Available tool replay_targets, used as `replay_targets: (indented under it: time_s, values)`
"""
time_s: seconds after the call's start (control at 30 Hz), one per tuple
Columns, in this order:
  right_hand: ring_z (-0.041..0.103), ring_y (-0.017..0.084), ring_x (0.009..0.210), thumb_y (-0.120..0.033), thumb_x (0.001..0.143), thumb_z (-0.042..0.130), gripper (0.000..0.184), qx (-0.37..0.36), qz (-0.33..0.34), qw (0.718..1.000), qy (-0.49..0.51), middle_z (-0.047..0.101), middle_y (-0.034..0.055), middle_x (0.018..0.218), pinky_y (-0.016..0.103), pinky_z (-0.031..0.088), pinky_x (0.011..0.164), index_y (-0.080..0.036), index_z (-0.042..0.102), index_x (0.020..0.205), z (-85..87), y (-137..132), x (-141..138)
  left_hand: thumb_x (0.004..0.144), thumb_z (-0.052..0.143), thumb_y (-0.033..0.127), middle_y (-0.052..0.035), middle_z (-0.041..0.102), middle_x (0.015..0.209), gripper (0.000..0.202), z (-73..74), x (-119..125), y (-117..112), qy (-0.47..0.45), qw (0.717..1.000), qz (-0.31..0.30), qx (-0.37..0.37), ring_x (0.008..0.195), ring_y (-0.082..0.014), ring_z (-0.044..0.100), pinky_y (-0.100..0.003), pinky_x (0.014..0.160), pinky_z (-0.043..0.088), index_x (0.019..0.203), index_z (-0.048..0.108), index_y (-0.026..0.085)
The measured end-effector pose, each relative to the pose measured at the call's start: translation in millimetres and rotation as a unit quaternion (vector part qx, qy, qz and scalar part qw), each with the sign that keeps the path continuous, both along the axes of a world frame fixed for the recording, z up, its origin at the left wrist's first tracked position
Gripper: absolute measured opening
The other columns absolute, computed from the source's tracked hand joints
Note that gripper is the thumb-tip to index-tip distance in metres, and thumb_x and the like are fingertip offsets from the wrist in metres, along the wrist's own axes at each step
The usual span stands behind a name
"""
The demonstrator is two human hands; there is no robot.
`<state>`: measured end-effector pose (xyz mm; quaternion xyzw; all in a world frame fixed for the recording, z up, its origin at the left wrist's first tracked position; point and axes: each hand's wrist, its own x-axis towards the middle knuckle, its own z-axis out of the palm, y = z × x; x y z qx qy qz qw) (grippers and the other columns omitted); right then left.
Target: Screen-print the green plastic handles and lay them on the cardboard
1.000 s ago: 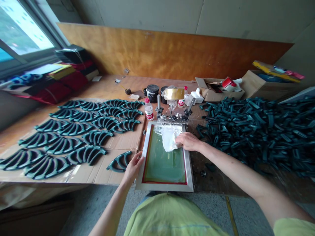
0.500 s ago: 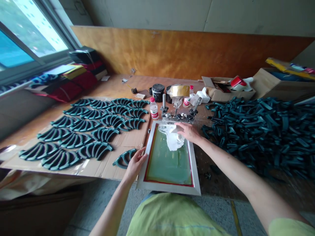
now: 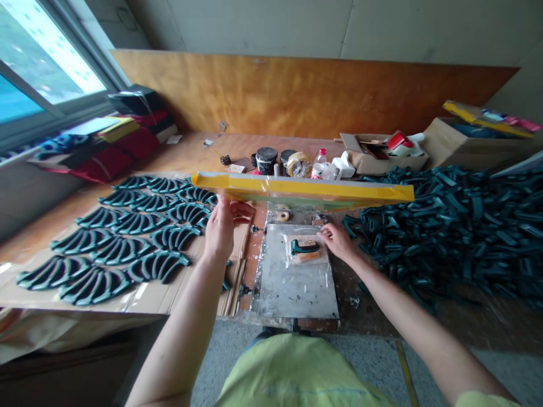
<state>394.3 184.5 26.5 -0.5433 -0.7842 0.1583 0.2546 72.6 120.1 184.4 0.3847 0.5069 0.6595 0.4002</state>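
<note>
Dark green arched plastic parts (image 3: pixel 139 223) lie in rows on flattened brown cardboard (image 3: pixel 195 297). The left hand (image 3: pixel 222 229), its grip curled under the raised yellow-taped screen-printing frame (image 3: pixel 301 189), holds that frame up. The right hand's (image 3: pixel 337 241) fingertips (image 3: pixel 323 230) touch a clear plastic sheet (image 3: pixel 307 261) over one dark green part (image 3: pixel 304 247) (whether that grip has closed cannot be told) on a scuffed metal plate (image 3: pixel 294 291), with a loose heap of green parts (image 3: pixel 441 226) further right.

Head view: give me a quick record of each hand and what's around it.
left hand: under the edge of the raised yellow-taped screen frame
right hand: at the clear plastic sleeve
in sleeve: dark green curved part
below: smeared metal plate
left side: rows of green arched parts
right side: heap of green parts
</note>
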Motion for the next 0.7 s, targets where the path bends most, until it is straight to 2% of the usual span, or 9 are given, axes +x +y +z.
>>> replay_targets:
  time_s: [0.07, 0.1, 0.17, 0.23, 0.3, 0.4, 0.47, 0.57, 0.7]
  values:
    - [0.06, 0.022, 0.098, -0.03, 0.085, 0.066, 0.033, -0.005, 0.079, 0.996, -0.049, 0.066, 0.0074, 0.106, 0.033, 0.046, 0.085, -0.021, 0.061, 0.117, -10.4, -23.1, -16.0, 0.085, 0.046, 0.066, -0.0033, 0.067, 0.068, 0.052, -3.4, 3.8, 2.8, -0.014, 1.0, 0.019, 0.009, 0.061, -0.0136, 0.063, -0.023, 0.057, 0.05, 0.087, 0.063, 0.017]
    - [0.059, 0.022, 0.102, -0.026, 0.085, 0.066, 0.036, -0.008, 0.097, 0.992, -0.077, 0.064, 0.0076, 0.109, 0.034, 0.045, 0.088, -0.022, 0.059, 0.121, -11.6, -31.5, -23.4, 0.085, 0.047, 0.066, -0.0023, 0.068, 0.07, 0.052, -10.1, 6.8, -1.3, -0.027, 0.999, 0.027, 0.008, 0.061, -0.0128, 0.063, -0.022, 0.057, 0.05, 0.096, 0.063, 0.018]
    - [0.057, 0.022, 0.101, -0.021, 0.089, 0.061, 0.026, -0.018, 0.093, 0.988, -0.12, 0.062, 0.0073, 0.105, 0.034, 0.044, 0.088, -0.022, 0.062, 0.115, -8.4, -42.0, -33.9, 0.083, 0.051, 0.066, -0.0017, 0.069, 0.074, 0.055, -33.2, 16.5, -19.7, -0.046, 0.998, 0.008, -0.041, 0.062, -0.0126, 0.063, -0.022, 0.057, 0.049, 0.109, 0.062, 0.019]
    - [0.056, 0.021, 0.095, -0.018, 0.092, 0.055, 0.014, -0.018, 0.075, 0.987, -0.14, 0.06, 0.0075, 0.098, 0.032, 0.044, 0.085, -0.02, 0.066, 0.1, -2.9, -47.7, -38.2, 0.079, 0.056, 0.067, -0.0061, 0.072, 0.078, 0.061, -65.2, 32.0, -47.2, -0.043, 0.981, -0.084, -0.169, 0.064, -0.015, 0.064, -0.024, 0.056, 0.049, 0.11, 0.065, 0.015]
    - [0.055, 0.021, 0.092, -0.016, 0.093, 0.051, 0.014, 0.0, 0.068, 0.986, -0.153, 0.058, 0.0084, 0.096, 0.031, 0.044, 0.081, -0.019, 0.065, 0.093, 0.0, -52.1, -38.7, 0.076, 0.06, 0.067, -0.0148, 0.074, 0.092, 0.067, -97.8, 52.2, -76.1, -0.039, 0.927, -0.209, -0.308, 0.074, -0.0205, 0.068, -0.028, 0.058, 0.051, 0.11, 0.067, 0.01]
    - [0.054, 0.021, 0.091, -0.013, 0.093, 0.051, 0.013, 0.02, 0.079, 0.986, -0.142, 0.058, 0.0095, 0.099, 0.03, 0.045, 0.079, -0.018, 0.063, 0.096, -4.2, -57.1, -36.9, 0.078, 0.06, 0.065, -0.0192, 0.07, 0.116, 0.069, -131.8, 83.5, -105.6, -0.081, 0.876, -0.275, -0.388, 0.091, -0.0246, 0.069, -0.031, 0.065, 0.054, 0.122, 0.061, 0.011]
    - [0.055, 0.021, 0.091, -0.013, 0.093, 0.051, 0.012, 0.015, 0.099, 0.989, -0.112, 0.059, 0.0088, 0.098, 0.031, 0.046, 0.081, -0.018, 0.061, 0.099, -9.6, -58.5, -35.3, 0.08, 0.06, 0.063, -0.019, 0.067, 0.123, 0.068, -141.9, 99.6, -111.2, -0.106, 0.874, -0.278, -0.385, 0.096, -0.0248, 0.068, -0.031, 0.068, 0.055, 0.126, 0.058, 0.012]
    - [0.056, 0.021, 0.094, -0.011, 0.094, 0.05, 0.014, 0.005, 0.113, 0.992, -0.056, 0.062, 0.0069, 0.096, 0.033, 0.046, 0.085, -0.018, 0.06, 0.101, -12.6, -63.3, -36.4, 0.08, 0.063, 0.06, -0.0198, 0.065, 0.126, 0.065, -145.6, 113.0, -103.4, -0.127, 0.883, -0.253, -0.375, 0.097, -0.0252, 0.068, -0.032, 0.071, 0.056, 0.125, 0.058, 0.012]
    - [0.058, 0.019, 0.095, -0.011, 0.093, 0.053, 0.013, 0.001, 0.141, 0.99, 0.01, 0.065, 0.0059, 0.096, 0.032, 0.047, 0.086, -0.018, 0.061, 0.1, -1.0, -88.9, -52.1, 0.077, 0.063, 0.064, -0.0186, 0.066, 0.123, 0.064, -145.1, 115.4, -87.7, -0.147, 0.9, -0.191, -0.363, 0.091, -0.0245, 0.071, -0.031, 0.065, 0.056, 0.117, 0.06, 0.015]
